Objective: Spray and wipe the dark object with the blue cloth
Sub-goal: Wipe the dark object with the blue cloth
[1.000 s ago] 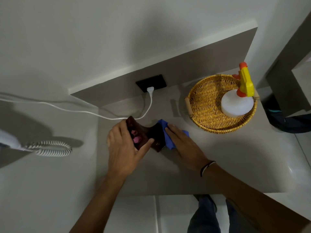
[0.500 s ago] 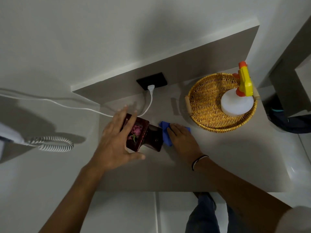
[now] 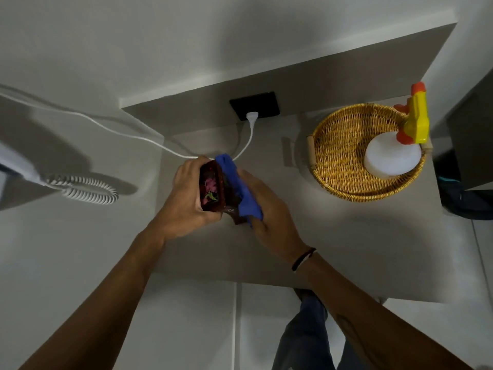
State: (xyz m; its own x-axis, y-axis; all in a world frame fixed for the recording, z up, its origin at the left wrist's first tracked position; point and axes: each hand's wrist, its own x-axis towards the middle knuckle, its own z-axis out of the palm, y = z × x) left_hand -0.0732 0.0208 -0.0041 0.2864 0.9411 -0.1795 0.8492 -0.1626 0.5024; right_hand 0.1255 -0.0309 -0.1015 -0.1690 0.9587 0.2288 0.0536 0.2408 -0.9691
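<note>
A dark brown box [image 3: 213, 190] with a pink flower pattern is held up off the grey counter [image 3: 346, 241], tilted on its side. My left hand [image 3: 186, 198] grips it from the left, fingers wrapped over its edges. My right hand [image 3: 269, 209] presses the blue cloth [image 3: 237, 188] against the box's right face; the cloth drapes from the box's top down to its lower corner. A white spray bottle [image 3: 390, 156] with a yellow and orange trigger stands in a wicker basket [image 3: 338, 145] at the right.
A white cable [image 3: 245, 145] runs from a black wall socket [image 3: 254, 105] behind the box and off to the left. A coiled white cord [image 3: 88, 188] lies on the left ledge. Dark objects sit at the far right edge. My legs show below the counter's front edge.
My left hand has gone from hovering open over the box to gripping and lifting it. My right hand has picked the cloth off the counter and laid it against the box.
</note>
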